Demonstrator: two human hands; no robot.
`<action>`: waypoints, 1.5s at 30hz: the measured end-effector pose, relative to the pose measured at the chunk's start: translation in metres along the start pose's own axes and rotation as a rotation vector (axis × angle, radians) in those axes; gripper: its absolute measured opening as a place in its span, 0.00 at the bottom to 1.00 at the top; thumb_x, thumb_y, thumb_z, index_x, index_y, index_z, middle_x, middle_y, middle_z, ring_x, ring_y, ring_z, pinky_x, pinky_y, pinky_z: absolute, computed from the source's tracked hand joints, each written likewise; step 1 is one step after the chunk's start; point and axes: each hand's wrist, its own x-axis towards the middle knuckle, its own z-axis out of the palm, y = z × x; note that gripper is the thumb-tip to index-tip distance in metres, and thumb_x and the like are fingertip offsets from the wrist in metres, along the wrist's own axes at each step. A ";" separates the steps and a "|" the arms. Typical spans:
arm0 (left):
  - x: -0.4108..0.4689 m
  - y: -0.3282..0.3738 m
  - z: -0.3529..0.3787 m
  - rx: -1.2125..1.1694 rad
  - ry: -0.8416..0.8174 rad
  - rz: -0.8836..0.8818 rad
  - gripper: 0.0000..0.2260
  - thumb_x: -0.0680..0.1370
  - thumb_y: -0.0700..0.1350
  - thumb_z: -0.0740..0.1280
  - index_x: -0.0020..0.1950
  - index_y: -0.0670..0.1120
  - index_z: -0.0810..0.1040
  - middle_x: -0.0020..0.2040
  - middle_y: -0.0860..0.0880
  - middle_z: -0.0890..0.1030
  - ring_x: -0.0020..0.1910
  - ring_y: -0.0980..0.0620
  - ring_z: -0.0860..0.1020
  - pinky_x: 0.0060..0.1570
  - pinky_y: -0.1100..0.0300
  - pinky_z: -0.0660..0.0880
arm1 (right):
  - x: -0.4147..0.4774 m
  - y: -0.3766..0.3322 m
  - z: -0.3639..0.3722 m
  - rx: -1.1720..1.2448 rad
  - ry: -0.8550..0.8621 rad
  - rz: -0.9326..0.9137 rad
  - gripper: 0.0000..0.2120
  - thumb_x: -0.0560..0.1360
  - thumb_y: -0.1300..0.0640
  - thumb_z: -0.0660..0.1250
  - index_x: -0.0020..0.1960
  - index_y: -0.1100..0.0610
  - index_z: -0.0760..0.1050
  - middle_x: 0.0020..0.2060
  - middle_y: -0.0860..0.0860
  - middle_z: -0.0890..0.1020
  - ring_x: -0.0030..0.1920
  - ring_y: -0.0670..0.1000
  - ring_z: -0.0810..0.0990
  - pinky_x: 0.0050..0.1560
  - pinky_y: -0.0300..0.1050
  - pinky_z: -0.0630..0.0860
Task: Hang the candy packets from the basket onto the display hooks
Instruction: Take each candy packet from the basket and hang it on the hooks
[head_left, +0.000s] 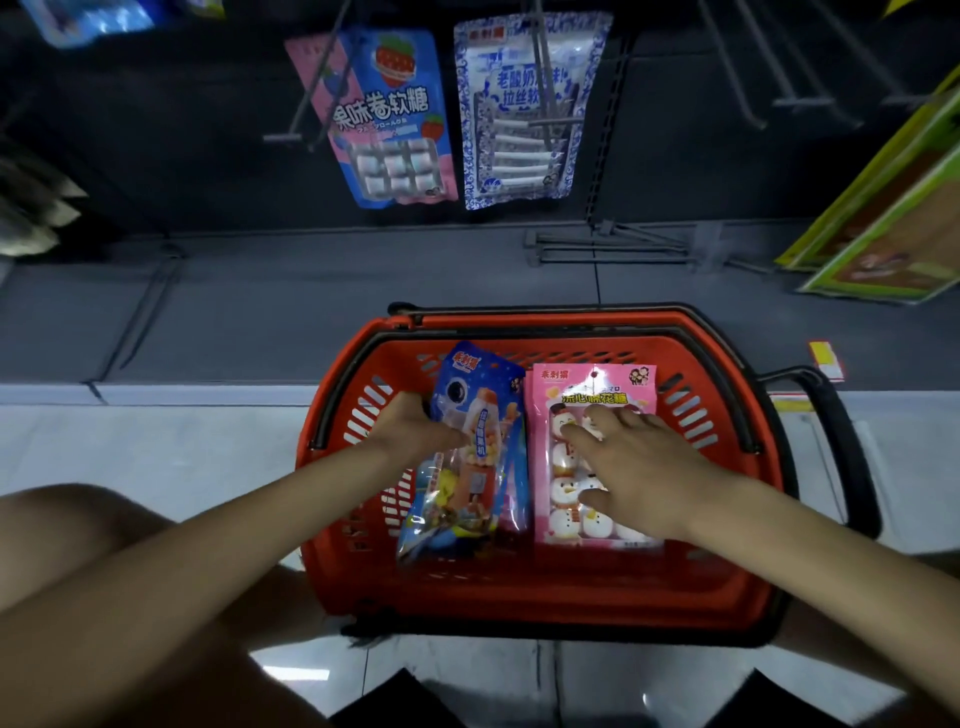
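1. Head view, the basket: the red shopping basket (519, 587) is sitting on the floor at 6 o'clock, below the dark display panel; two candy packets are lying in it side by side, a blue candy packet (483, 467) at its 9 o'clock side and a pink marshmallow packet (597, 384) at its 3 o'clock side.
2. Head view, the hands: the left hand (410, 423) is gripping the blue candy packet by its left edge, fingers curled around it; the right hand (644, 467) is lying flat on the pink marshmallow packet, fingers spread and pinching nothing.
3. Head view, the display: a strawberry candy packet (395, 114) and a blue-and-white packet (524, 109) are hanging at 12 o'clock; bare display hooks (608, 247) are jutting out at 1 o'clock, just above the basket.
4. Step, as I judge it: picking up is underway, hanging is not yet begun.
5. Next move, as I judge it: lifting the blue candy packet clear of the basket, finding its hang hole at the top, and threading that onto a free hook; the right hand would need to close on the pink packet first.
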 end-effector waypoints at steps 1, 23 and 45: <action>-0.001 0.004 -0.005 0.019 -0.009 0.018 0.11 0.70 0.40 0.81 0.50 0.40 0.85 0.46 0.44 0.88 0.47 0.44 0.86 0.52 0.45 0.84 | 0.000 0.000 -0.001 -0.001 0.007 0.000 0.35 0.83 0.42 0.62 0.83 0.50 0.52 0.82 0.55 0.55 0.79 0.59 0.60 0.77 0.53 0.60; -0.076 0.072 -0.110 -0.483 -0.232 0.366 0.19 0.73 0.38 0.78 0.62 0.40 0.82 0.56 0.40 0.87 0.55 0.37 0.86 0.56 0.44 0.83 | 0.001 -0.014 -0.049 0.742 0.445 -0.067 0.36 0.71 0.29 0.70 0.74 0.40 0.64 0.71 0.40 0.72 0.71 0.42 0.71 0.70 0.50 0.72; -0.111 0.088 -0.192 -0.905 0.273 0.820 0.10 0.82 0.40 0.68 0.62 0.41 0.82 0.58 0.40 0.86 0.56 0.38 0.84 0.56 0.41 0.81 | 0.003 -0.107 -0.208 1.360 0.879 -0.274 0.12 0.76 0.62 0.75 0.37 0.57 0.76 0.24 0.44 0.80 0.26 0.40 0.78 0.29 0.31 0.73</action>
